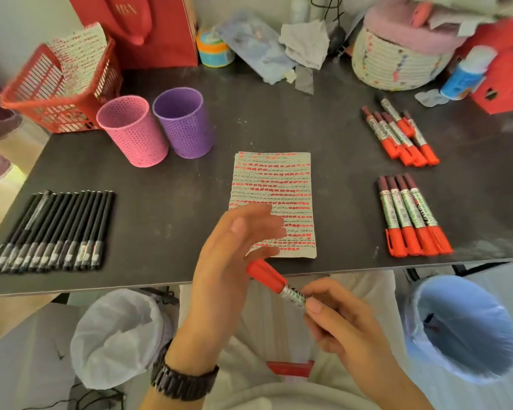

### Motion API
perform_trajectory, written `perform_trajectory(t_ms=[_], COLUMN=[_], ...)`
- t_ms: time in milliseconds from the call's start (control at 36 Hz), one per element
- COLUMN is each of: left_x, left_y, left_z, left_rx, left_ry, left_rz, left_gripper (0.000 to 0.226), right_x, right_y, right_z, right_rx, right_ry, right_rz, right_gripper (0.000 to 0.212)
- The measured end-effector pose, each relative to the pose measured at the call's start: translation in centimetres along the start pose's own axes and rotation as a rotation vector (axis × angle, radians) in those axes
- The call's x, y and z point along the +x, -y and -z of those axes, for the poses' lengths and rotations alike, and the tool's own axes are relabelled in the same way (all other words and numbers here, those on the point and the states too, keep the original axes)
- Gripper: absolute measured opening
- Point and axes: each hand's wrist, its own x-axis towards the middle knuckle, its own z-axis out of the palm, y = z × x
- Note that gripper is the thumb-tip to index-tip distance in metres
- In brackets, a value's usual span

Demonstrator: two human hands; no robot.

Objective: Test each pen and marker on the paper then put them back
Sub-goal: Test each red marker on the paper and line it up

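On dark tbl (279, 119): paper (279, 184), pens (57, 229), mkrs (412, 214)

The dark table (172, 208) bears a scribbled paper (282, 184), black pens (57, 229) to its left, red-capped markers (412, 214) right, two cups (184, 125) behind.

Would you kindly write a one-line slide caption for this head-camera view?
Right hand holds a capped red marker beside the open left hand, near a paper covered in red marks.

Dark table (279, 113), pale wall (27, 22)
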Motion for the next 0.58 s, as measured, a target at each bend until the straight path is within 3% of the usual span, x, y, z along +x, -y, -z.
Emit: perform_trajectory(t_ms=[56, 167, 333, 583], left_x=[0.9, 2.3, 3.2, 3.5], left_y=[-0.4, -0.2, 0.9, 0.4], left_z=[-0.9, -2.1, -3.3, -5.2], left_rx=[-0.213, -0.492, -0.603, -0.646], left_ry=[-0.018, -0.071, -0.209, -0.182], left_rz=[0.054, 0.119, 0.194, 0.224], left_gripper=[0.029, 0.043, 0.051, 0.054], right_x=[0.3, 0.6, 0.2, -0.7], right_y=[0.4, 1.3, 2.0, 3.6], right_z=[-0.9, -2.0, -2.3, -2.8], right_rx=[-0.005, 0.025, -0.136, -0.217], right_ry=[-0.019, -0.09, -0.234, -0.412], right_rz=[-0.012, -0.019, 0.114, 0.246], right_gripper=[0.015, 0.012, 0.018, 0.013])
